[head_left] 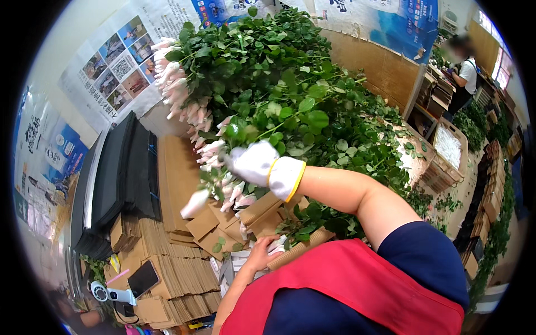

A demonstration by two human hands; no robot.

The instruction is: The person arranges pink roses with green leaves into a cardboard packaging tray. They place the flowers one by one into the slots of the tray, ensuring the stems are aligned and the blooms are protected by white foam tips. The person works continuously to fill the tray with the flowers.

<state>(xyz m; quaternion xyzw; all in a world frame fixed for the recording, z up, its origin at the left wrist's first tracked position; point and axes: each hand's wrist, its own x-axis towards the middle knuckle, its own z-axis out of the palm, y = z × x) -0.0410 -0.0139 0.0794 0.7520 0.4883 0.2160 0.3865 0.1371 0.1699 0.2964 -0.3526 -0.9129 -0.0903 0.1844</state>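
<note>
My right hand, in a white glove with yellow trim, is raised before a large heap of leafy rose stems. Its fingers are blurred but look closed on a rose whose pale-sleeved bud hangs to the lower left. Lower down, my bare left hand curls around the pale-sleeved heads of some roses at the end of a cardboard wrap. Part of its grip is hidden. Many more pale-sleeved buds line the heap's left side.
Stacked cardboard sheets and dark sheets stand to the left, with a phone and a small white fan on the cardboard. At the right are a crate and a co-worker farther back.
</note>
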